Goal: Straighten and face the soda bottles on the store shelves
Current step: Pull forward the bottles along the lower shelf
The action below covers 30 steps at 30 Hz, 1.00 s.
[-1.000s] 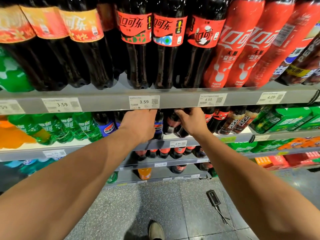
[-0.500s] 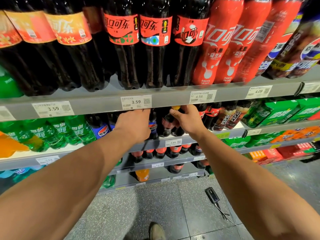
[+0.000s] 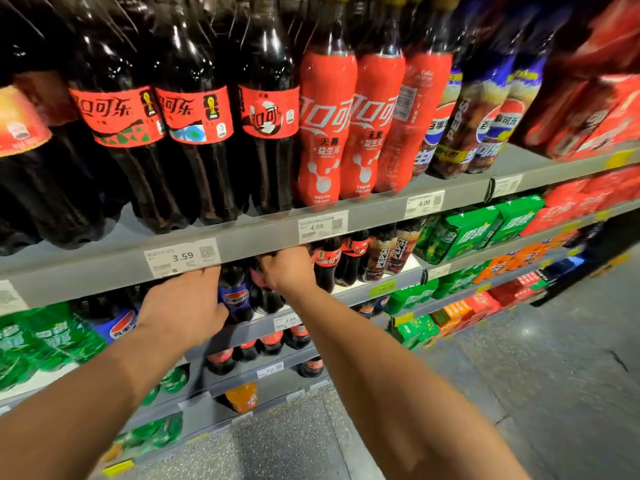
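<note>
Left hand [image 3: 183,306] reaches under the price rail [image 3: 263,244], fingers hidden, so its grip cannot be told; an upright Pepsi bottle [image 3: 236,296] stands just right of its thumb. Right hand [image 3: 289,268] has its grip curled round the top of a dark cola bottle [image 3: 272,301], upright directly beneath it, on the second shelf [image 3: 346,296].
</note>
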Each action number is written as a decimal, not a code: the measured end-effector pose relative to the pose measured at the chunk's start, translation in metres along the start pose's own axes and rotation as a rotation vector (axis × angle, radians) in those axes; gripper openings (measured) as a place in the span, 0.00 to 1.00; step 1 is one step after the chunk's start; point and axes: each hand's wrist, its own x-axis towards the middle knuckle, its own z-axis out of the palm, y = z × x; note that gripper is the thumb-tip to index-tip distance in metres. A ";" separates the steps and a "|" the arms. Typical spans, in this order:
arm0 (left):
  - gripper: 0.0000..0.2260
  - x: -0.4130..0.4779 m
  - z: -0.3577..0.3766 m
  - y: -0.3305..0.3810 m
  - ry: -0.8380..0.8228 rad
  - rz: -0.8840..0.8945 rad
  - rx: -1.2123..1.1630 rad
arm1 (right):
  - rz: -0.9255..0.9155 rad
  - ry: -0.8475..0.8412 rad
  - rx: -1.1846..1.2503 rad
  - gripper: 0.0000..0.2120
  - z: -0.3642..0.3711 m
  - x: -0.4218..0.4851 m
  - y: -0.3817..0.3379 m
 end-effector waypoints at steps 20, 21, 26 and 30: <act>0.32 -0.009 0.000 0.009 -0.025 -0.019 -0.100 | -0.127 0.037 -0.107 0.14 0.003 -0.004 0.003; 0.34 -0.012 -0.001 0.010 -0.026 -0.013 -0.101 | -0.116 0.026 -0.105 0.14 0.003 -0.007 0.002; 0.40 -0.027 -0.010 0.010 -0.023 -0.014 -0.121 | -0.102 -0.003 -0.143 0.16 -0.004 -0.029 -0.007; 0.38 -0.051 -0.025 0.000 -0.028 -0.007 -0.153 | -0.074 -0.047 -0.223 0.17 -0.019 -0.056 -0.018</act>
